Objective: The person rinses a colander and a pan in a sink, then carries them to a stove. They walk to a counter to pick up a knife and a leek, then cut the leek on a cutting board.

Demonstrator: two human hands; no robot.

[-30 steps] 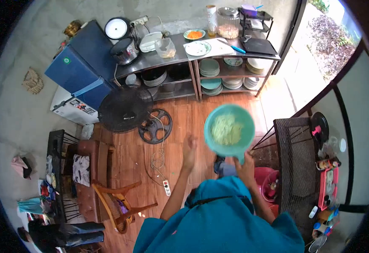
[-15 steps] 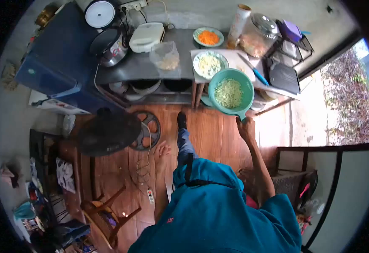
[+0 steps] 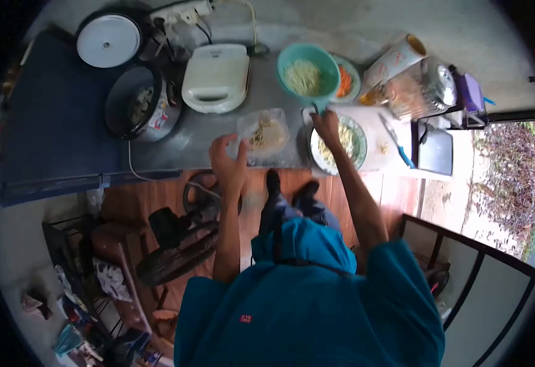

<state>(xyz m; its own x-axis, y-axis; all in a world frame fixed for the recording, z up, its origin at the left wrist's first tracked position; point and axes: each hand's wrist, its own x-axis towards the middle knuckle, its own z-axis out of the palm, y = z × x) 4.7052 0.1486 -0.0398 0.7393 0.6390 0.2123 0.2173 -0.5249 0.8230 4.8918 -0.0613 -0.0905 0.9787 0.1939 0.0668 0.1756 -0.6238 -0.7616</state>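
My right hand (image 3: 327, 129) grips the handle of a teal plastic strainer (image 3: 331, 58), which holds pale green shreds. The strainer is over the back of the counter, overlapping a plate of orange shreds (image 3: 346, 84). Below my right wrist is a patterned plate (image 3: 361, 145) with pale chopped pieces, on a white board (image 3: 374, 124). My left hand (image 3: 229, 165) is open, thumb and fingers apart, at the left side of a clear plastic container (image 3: 270, 116) with crumbly, brownish bits inside.
A cream sandwich maker (image 3: 215, 79) and an uncovered cooker pot (image 3: 134, 107) stand on the left of the counter (image 3: 182, 144). A blue-handled knife (image 3: 404, 156) lies at the board's right. Behind it are a large jar (image 3: 423, 88) and a roll (image 3: 396, 61). A fan (image 3: 179, 251) stands behind on the floor.
I have come closer to the counter. The strainer has moved left and back, from beside the board to near the orange shreds. My left hand has risen from my side to the clear container.
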